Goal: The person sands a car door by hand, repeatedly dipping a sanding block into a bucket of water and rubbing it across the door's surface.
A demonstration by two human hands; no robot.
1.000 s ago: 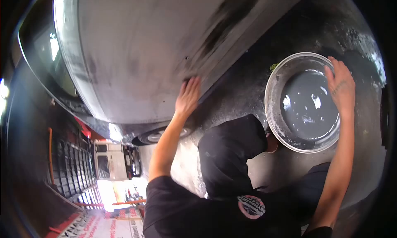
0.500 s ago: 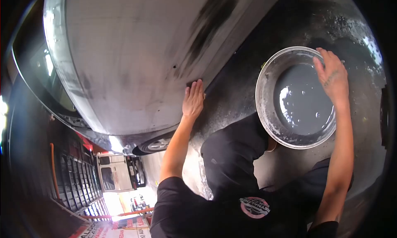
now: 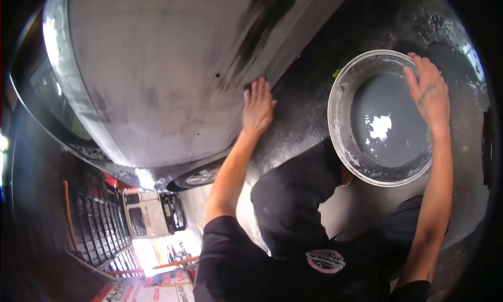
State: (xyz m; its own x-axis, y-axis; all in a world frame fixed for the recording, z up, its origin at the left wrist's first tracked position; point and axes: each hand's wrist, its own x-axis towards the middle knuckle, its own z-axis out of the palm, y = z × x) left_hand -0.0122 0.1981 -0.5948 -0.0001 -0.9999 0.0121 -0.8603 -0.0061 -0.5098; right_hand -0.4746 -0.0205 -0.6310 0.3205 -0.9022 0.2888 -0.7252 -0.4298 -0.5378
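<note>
My left hand (image 3: 257,107) lies with its fingers fairly straight against the lower part of a grey car panel (image 3: 152,76). A small dark piece that looks like sandpaper (image 3: 248,86) shows at the fingertips, pressed to the panel and mostly hidden by them. Dark smears and a small hole mark the panel above the hand. My right hand (image 3: 430,92) grips the far right rim of a round metal basin (image 3: 335,113), thumb on the inner side and fingers over the rim. Murky grey water (image 3: 398,139) partly fills the basin and reflects light.
Wet, stained floor (image 3: 293,129) lies around the basin. My bent knee in dark trousers (image 3: 293,192) is between the basin and the car wheel (image 3: 199,179). A white vehicle (image 3: 146,213), a metal grille (image 3: 97,228) and a printed banner (image 3: 157,291) are in the background.
My left hand has moved up and right in the view along the panel, the dark piece with it. The basin appears slightly right, my right hand still on its rim. Reflections on the water have shifted.
</note>
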